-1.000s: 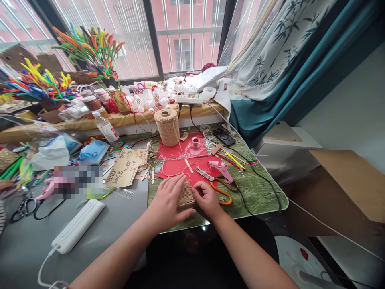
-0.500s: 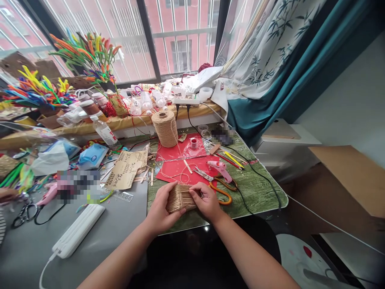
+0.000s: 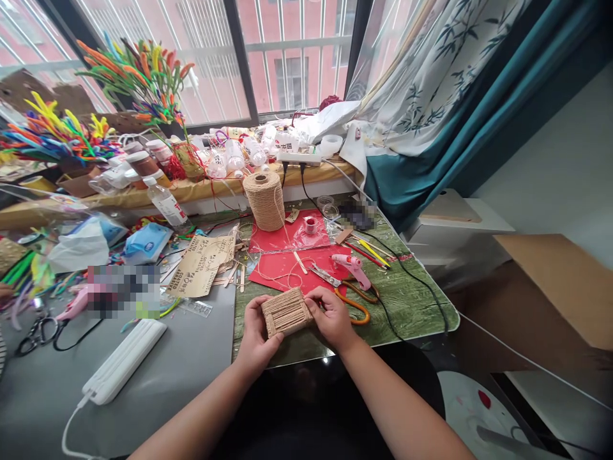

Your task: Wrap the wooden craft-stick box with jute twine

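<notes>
A small box-like piece wrapped in twine (image 3: 287, 312) is held over the near edge of the green table. My left hand (image 3: 257, 332) grips its left end, thumb along the lower edge. At its right end, my right hand (image 3: 330, 318) pinches the corner between thumb and fingers. Beyond the hands lie a red sheet (image 3: 272, 271), scissors with orange handles (image 3: 357, 306), and a pink glue gun (image 3: 353, 267). A twine spool (image 3: 264, 201) stands upright at the back, its loose strand trailing over the red sheet.
A white power strip (image 3: 125, 362) rests on the grey table at left, near black scissors (image 3: 41, 332). Brown sandpaper sheets (image 3: 204, 265) and a bottle (image 3: 167, 204) are behind. A black cord (image 3: 416, 265) crosses the green table. Pipe cleaners (image 3: 62, 137) fill the sill's left side.
The twine-wrapped piece has been tilted so that its broad, strand-covered face now shows more. Both hands stay on it, with my left hand shifted slightly left. The view has moved slightly.
</notes>
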`<state>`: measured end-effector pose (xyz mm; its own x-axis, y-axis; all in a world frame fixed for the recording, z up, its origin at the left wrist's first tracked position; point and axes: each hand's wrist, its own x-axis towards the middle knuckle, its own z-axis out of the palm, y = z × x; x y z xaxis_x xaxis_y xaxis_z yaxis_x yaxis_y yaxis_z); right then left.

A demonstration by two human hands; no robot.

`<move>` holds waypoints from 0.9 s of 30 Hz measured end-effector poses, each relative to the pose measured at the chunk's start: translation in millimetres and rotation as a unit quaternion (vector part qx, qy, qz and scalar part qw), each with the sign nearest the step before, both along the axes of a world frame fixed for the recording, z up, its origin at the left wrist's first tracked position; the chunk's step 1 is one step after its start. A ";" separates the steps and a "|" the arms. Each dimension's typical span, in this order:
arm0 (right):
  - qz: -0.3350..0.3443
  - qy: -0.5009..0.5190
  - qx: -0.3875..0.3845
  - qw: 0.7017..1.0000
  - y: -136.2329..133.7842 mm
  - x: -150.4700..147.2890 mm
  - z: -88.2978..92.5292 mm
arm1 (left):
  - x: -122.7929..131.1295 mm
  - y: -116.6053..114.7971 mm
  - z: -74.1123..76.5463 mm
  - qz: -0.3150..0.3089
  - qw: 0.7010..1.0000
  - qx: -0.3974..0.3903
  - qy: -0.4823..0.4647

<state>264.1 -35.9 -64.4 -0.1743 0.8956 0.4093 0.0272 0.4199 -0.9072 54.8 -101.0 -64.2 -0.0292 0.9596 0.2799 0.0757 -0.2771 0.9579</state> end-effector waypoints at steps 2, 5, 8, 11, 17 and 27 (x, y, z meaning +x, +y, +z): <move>0.004 0.002 -0.013 1.000 0.4 -0.5 -0.4 | -5.5 0.2 5.8 -0.018 0.999 -0.016 0.027; 0.010 0.001 -0.019 1.000 0.9 -1.2 0.8 | -12.6 4.3 29.3 -0.009 0.990 0.018 0.137; 0.011 -0.015 -0.005 1.000 0.4 -1.9 3.4 | -8.8 13.0 60.5 -0.005 0.945 0.034 0.325; 0.008 -0.031 0.008 0.999 -0.6 -2.2 5.6 | 4.3 22.4 81.3 -0.018 0.893 0.035 0.448; -0.023 -0.041 0.027 0.999 0.3 -0.9 7.3 | 17.5 30.0 83.2 -0.050 0.867 0.037 0.494; -0.005 -0.026 0.010 1.000 1.6 -1.1 5.8 | 3.8 29.6 80.3 -0.049 0.902 0.050 0.427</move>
<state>263.0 -34.3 -58.6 -0.1877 0.8890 0.4176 0.0781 0.4374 -0.8959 58.6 -71.3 16.1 0.3206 0.9147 0.2459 0.7443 -0.4038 0.5319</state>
